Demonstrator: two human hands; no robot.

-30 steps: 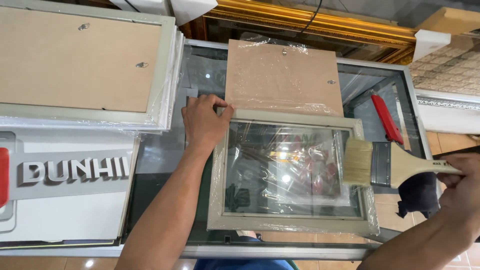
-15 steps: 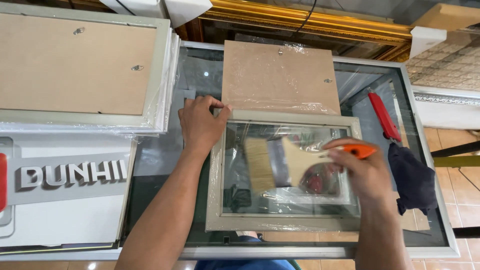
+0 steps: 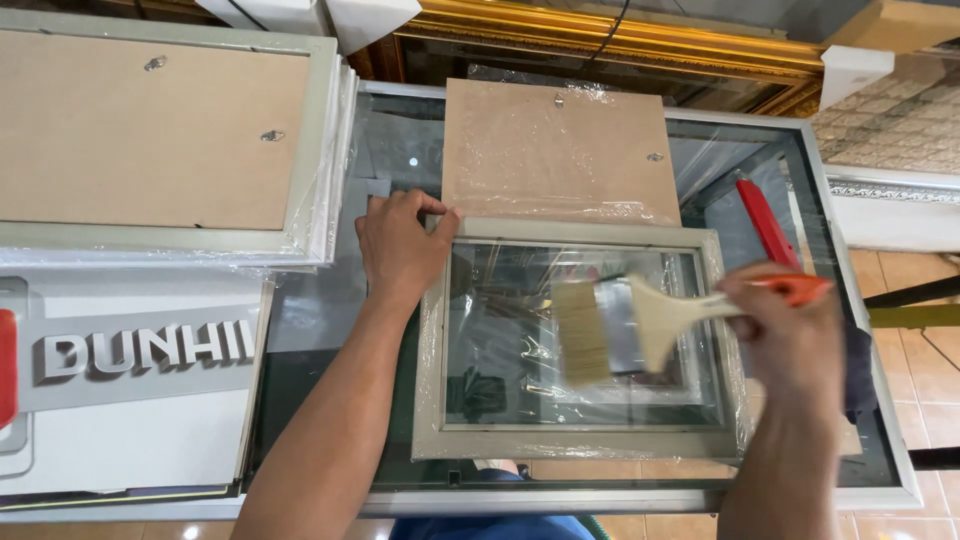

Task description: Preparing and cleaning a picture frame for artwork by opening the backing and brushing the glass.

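The left hand (image 3: 400, 250) presses flat, fingers spread, on the top-left corner of a plastic-wrapped grey frame (image 3: 575, 440) lying on the glass table (image 3: 320, 310). The right hand (image 3: 785, 335) is clamped on a brush (image 3: 620, 330) over the frame's glass. A white sign (image 3: 130, 410) with raised grey letters lies at the left.

A glass-topped table (image 3: 320, 310) with a metal rim carries everything. Along its far edge, near the middle, a brown backing board (image 3: 560, 150) lies flat under clear plastic wrap, two small hangers on it. At the far left corner sits a stack of frames (image 3: 160, 140), face down, brown backs up, wrapped in plastic film. Toward the near left corner lies a white sign (image 3: 140, 380) with raised grey letters. By the right edge a red-handled tool (image 3: 765, 220) lies on the glass. Beyond the far edge runs gilt moulding (image 3: 620, 40). Tiled floor (image 3: 925, 290) shows at the right.
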